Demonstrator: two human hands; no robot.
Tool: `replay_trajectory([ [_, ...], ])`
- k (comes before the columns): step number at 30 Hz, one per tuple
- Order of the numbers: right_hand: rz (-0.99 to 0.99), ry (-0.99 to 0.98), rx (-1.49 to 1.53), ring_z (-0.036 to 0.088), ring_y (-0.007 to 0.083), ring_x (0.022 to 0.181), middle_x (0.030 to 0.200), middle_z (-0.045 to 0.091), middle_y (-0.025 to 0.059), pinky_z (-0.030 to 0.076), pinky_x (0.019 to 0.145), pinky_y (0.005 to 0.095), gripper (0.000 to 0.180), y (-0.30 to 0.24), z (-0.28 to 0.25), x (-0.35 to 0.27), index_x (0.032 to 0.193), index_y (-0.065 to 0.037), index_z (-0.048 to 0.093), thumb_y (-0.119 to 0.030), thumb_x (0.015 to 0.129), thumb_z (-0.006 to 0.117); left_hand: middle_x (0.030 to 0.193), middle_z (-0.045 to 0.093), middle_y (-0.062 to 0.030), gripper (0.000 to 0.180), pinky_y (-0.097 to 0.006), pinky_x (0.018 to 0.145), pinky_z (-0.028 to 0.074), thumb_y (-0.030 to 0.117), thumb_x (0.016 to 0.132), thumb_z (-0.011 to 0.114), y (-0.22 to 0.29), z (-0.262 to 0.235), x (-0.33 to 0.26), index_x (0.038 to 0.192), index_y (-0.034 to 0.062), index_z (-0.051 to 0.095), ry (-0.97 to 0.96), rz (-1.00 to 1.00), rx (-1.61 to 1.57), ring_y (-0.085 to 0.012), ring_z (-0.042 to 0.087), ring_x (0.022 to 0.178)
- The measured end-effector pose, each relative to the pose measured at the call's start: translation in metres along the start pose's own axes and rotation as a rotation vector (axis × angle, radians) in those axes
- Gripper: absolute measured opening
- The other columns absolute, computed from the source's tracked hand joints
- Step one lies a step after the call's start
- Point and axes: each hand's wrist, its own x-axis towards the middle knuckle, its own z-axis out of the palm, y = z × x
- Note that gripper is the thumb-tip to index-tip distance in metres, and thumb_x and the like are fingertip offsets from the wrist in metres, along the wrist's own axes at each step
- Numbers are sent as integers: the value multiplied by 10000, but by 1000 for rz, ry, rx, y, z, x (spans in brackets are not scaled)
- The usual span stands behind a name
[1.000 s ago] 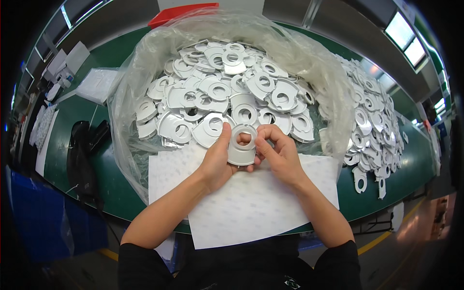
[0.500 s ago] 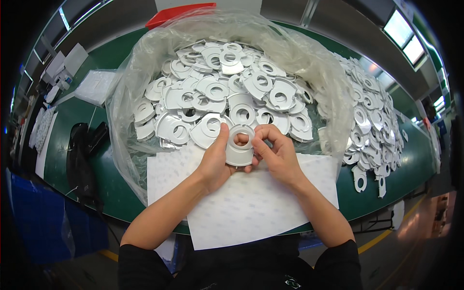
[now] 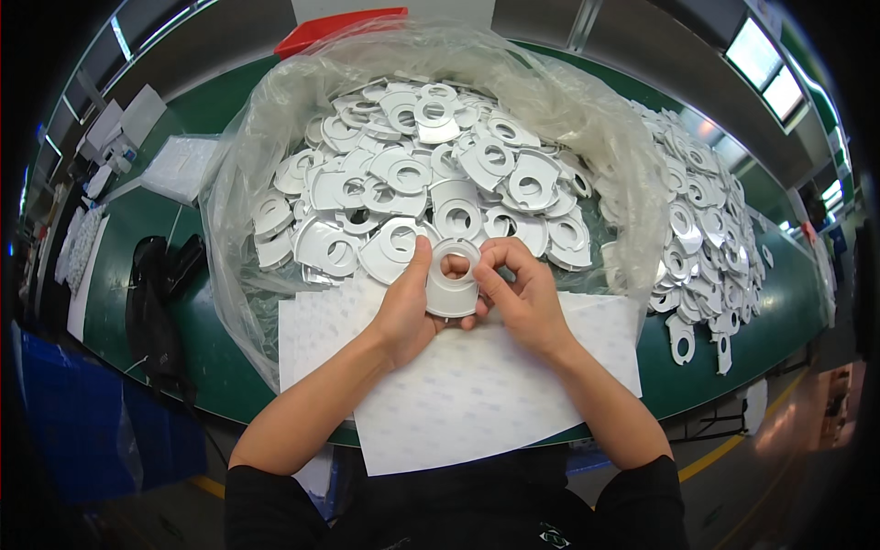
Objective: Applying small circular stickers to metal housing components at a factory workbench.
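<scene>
A white plastic part with a round hole (image 3: 452, 299) is held up between my hands, over the near edge of a heap of similar parts. My left hand (image 3: 403, 298) grips its left side, thumb along the edge and fingers beneath. On the other side my right hand (image 3: 521, 289) pinches the part's right edge near the ring, thumb and forefinger together. Beyond my hands the heap of white ringed parts (image 3: 401, 174) lies in a clear plastic bag (image 3: 243, 174) with its mouth spread wide. Under my wrists are sheets of white paper (image 3: 440, 403).
A second pile of white parts (image 3: 701, 220) lies on the green table (image 3: 724, 376) to the right. On the left are a black pouch-like item (image 3: 151, 312) and a flat clear plastic packet (image 3: 179, 167). A red tray (image 3: 339, 30) stands at the back, behind the bag.
Both hands keep the same hold on the white part. Only a very slight shift shows; nothing was taken up or let go.
</scene>
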Motion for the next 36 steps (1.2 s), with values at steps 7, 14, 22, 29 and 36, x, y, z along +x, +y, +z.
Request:
replay_trajectory([
  [7,-34,23,-54,544,89,602,1068,408,66,546,503,222,119,-5,6,-3,846,28,515,-67,911,542,923,572,-101,626,-316,640,472,552,963,96,0,0,0,1047,60,475,-16,4,-3,-195,594,782],
  [14,-446,159,-713,549,108,599,936,511,81,485,485,217,124,-4,3,-2,939,8,554,-37,840,614,917,582,-93,639,-310,639,467,563,959,97,-1,-1,0,1032,63,489,-31,10,10,-185,591,782],
  [22,-87,225,-175,569,116,618,875,585,74,465,509,226,186,-8,9,-4,991,50,600,-70,850,613,923,583,-96,637,-315,630,455,573,957,126,-1,2,-1,1055,68,500,-29,37,17,-199,581,779],
  [29,108,204,-109,548,101,485,620,577,63,455,461,235,152,-16,1,0,908,65,598,-78,856,588,922,593,-88,718,-263,658,466,608,938,104,-8,5,-2,1109,41,510,-30,72,174,-148,587,771],
  [36,104,207,-149,542,103,439,601,571,66,429,386,244,195,-18,2,0,739,25,540,-113,844,629,857,589,-64,766,-239,593,450,665,901,70,-12,0,-1,1084,63,506,-95,90,379,-134,578,740],
])
